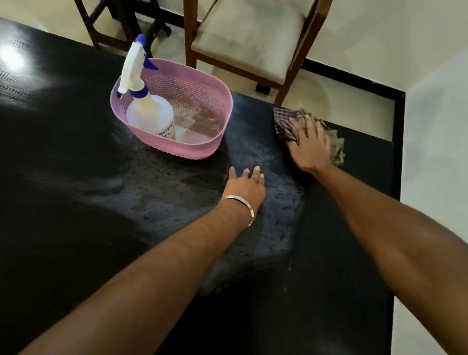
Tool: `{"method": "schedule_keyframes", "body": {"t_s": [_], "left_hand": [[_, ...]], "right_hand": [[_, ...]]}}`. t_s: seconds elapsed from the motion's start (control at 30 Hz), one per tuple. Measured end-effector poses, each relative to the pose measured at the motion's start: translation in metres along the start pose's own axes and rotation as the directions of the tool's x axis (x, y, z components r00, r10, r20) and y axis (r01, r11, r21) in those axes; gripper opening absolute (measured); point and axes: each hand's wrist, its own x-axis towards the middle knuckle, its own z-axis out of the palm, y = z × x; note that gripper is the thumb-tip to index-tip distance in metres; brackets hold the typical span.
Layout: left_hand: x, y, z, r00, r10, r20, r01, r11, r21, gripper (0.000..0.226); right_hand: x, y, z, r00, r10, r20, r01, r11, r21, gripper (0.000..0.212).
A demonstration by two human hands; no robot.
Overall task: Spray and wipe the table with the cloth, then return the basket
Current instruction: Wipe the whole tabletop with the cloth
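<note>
I've got the right grip [309, 146] flat, fingers spread, pressing the cloth [283, 123] on the desk [64, 182] upper right; left grip [244, 187] flat mid-frame, fingers straight; basket [174, 147] holding spray bottle [149, 113] upper left.

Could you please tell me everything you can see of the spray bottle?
The spray bottle looks like translucent white plastic, with a white trigger head, blue nozzle tip, blue trigger and blue collar. It stands in the left end of the pink basket on the black table, a dark-printed label low on its body. Only the basket touches it.
</note>
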Motion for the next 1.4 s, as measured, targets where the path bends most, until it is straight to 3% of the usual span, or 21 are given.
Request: {"method": "schedule_keyframes", "body": {"t_s": [0.17,0.27,0.5,0.6,0.77,0.93,1.07,1.17,1.3,1.4], "left_hand": [[-0.005,-0.003,-0.005,1.000,0.021,-0.014,-0.021,1.000,0.020,0.100],[-0.007,-0.002,-0.009,1.000,0.025,-0.013,-0.025,0.999,0.024,0.100],[-0.012,-0.003,-0.011,0.999,0.037,-0.032,-0.035,0.999,0.037,0.078],[-0.015,-0.004,-0.012,0.999,0.044,-0.027,-0.043,0.998,0.046,0.081],[-0.009,-0.003,-0.007,0.999,0.037,-0.026,-0.036,0.999,0.041,0.087],[-0.006,-0.007,-0.001,0.998,0.048,-0.044,-0.046,0.998,0.041,0.104],[-0.006,-0.009,-0.001,0.997,0.062,-0.049,-0.060,0.997,0.039,0.106],[-0.007,-0.011,-0.005,0.995,0.096,-0.013,-0.095,0.994,0.053,0.104],[-0.017,-0.015,-0.001,0.992,0.123,-0.021,-0.121,0.991,0.064,0.084],[-0.033,-0.017,0.008,0.995,0.099,0.012,-0.100,0.989,0.110,0.094]], "right_hand": [[-0.082,0.009,0.019,0.996,0.084,0.004,-0.084,0.996,0.006,0.063],[-0.133,-0.015,0.032,0.997,0.071,0.004,-0.071,0.997,0.003,0.067],[-0.231,-0.065,0.060,0.994,0.075,0.084,-0.077,0.997,0.016,0.064],[-0.256,-0.068,0.065,0.992,0.043,0.119,-0.044,0.999,0.009,0.061],[-0.234,-0.045,0.057,0.995,0.008,0.102,-0.011,0.999,0.031,0.063],[-0.172,-0.009,0.030,0.975,0.182,0.127,-0.190,0.980,0.054,0.066],[-0.167,-0.015,0.032,0.966,0.206,0.154,-0.219,0.973,0.070,0.067],[-0.196,-0.038,0.046,0.983,0.127,0.132,-0.135,0.989,0.055,0.069],[-0.259,-0.076,0.070,0.992,-0.014,0.126,0.011,1.000,0.021,0.068],[-0.296,-0.076,0.077,0.959,-0.212,0.190,0.204,0.977,0.060,0.064]]}}
